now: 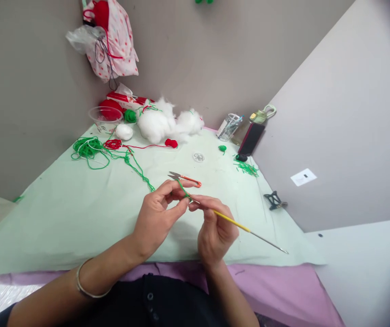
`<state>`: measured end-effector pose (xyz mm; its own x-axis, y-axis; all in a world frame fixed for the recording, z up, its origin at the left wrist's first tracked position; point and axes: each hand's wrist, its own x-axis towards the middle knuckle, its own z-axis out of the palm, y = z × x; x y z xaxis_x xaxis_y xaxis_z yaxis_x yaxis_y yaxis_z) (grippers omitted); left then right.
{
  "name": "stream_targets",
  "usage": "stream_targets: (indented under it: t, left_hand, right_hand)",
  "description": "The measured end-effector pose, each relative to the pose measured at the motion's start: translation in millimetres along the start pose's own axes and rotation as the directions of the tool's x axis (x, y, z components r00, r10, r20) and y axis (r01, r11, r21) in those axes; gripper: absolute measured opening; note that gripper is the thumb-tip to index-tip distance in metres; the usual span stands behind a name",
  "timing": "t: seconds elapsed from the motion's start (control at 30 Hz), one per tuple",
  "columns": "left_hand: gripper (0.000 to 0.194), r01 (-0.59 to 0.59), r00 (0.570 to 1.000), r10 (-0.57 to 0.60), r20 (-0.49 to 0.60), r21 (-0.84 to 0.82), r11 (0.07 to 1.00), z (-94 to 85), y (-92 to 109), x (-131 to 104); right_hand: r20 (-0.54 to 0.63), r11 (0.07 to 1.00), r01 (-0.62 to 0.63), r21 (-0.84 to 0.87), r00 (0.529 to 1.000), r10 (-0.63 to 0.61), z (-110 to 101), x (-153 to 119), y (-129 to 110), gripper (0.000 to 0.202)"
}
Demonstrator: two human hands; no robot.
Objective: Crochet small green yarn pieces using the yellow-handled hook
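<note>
From where I stand, the two hands meet above the pale green cloth (89, 222), their fingertips close together over the work. The left hand (157, 215) pinches a small bit of green yarn (182, 187) between thumb and fingers, with a strand of it running up over the index finger. The right hand (218, 231) is closed around a crochet hook (235, 222), its yellow grip slanting down to the right and a bare metal end sticking out well past the hand; the other tip reaches in at the yarn, though the fingers hide the stitch itself. Just beyond the left fingertips lie orange-handled thread snips (190, 178), blades parted and pointing left. Farther back sit a clear round container of small rings (198, 157) and a little red yarn bundle (171, 143), with white fluffy stuffing (155, 126) heaped behind them. To the left lies a loose green tangle (86, 147); over on the right, clipped green yarn ends (247, 169) are scattered near a dark phone (252, 139).
</note>
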<state>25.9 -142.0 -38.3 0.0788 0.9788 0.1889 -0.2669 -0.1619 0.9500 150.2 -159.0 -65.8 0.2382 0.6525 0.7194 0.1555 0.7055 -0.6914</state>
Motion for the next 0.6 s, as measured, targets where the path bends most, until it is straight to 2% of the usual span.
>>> stream_targets:
  t: [0.1,0.17,0.23,0.33,0.37,0.4,0.43,0.5,0.53,0.6]
  left_hand:
    - [0.019,0.013,1.000,-0.013,0.004,0.012,1.000,-1.3,-0.7,-0.5]
    - [0.022,-0.021,1.000,0.022,-0.020,0.081,0.996,-3.8,-3.2,-1.5]
    - [0.024,-0.130,0.989,0.140,-0.037,0.202,0.971,-6.4,-6.2,-2.1]
    - [0.026,-0.378,0.917,0.399,0.024,0.378,0.845,-8.3,-9.0,-1.6]
    - [0.025,-0.420,0.896,0.441,0.043,0.399,0.815,-8.0,-9.1,-1.0]
    - [0.024,-0.419,0.897,0.441,0.039,0.393,0.818,-7.2,-8.7,-0.5]
    - [0.021,-0.372,0.920,0.393,0.016,0.355,0.857,-6.1,-8.0,0.1]
    - [0.016,-0.167,0.983,0.178,-0.038,0.198,0.966,-3.2,-5.4,0.7]
    - [0.016,-0.048,0.998,0.052,-0.046,0.101,0.994,-1.8,-3.9,0.6]
    - [0.023,0.122,0.992,-0.123,-0.025,-0.052,0.991,-0.1,-0.6,-0.2]
  right_hand:
    - [-0.017,0.998,0.035,-0.051,0.999,-0.036,0.5,1.5,-3.8,0.023]
    - [-0.008,0.995,0.060,-0.086,0.998,-0.061,-0.5,1.0,-4.9,0.024]
    - [0.032,0.987,0.098,-0.124,0.995,-0.094,-3.4,-2.2,-3.3,0.027]
    - [0.137,0.949,0.212,-0.235,0.973,-0.183,-8.7,-11.4,3.4,0.034]
    - [0.166,0.920,0.266,-0.287,0.960,-0.226,-9.6,-14.5,6.0,0.038]
    - [0.181,0.888,0.316,-0.334,0.946,-0.268,-9.6,-17.0,8.4,0.042]
    - [0.181,0.862,0.351,-0.365,0.935,-0.304,-8.6,-18.6,10.2,0.044]
    - [0.126,0.872,0.352,-0.339,0.936,-0.329,-3.8,-18.6,11.4,0.040]
    - [0.078,0.902,0.319,-0.290,0.947,-0.310,-0.6,-17.0,10.7,0.036]
    - [-0.019,0.956,0.238,-0.174,0.969,-0.245,5.8,-11.9,7.0,0.029]
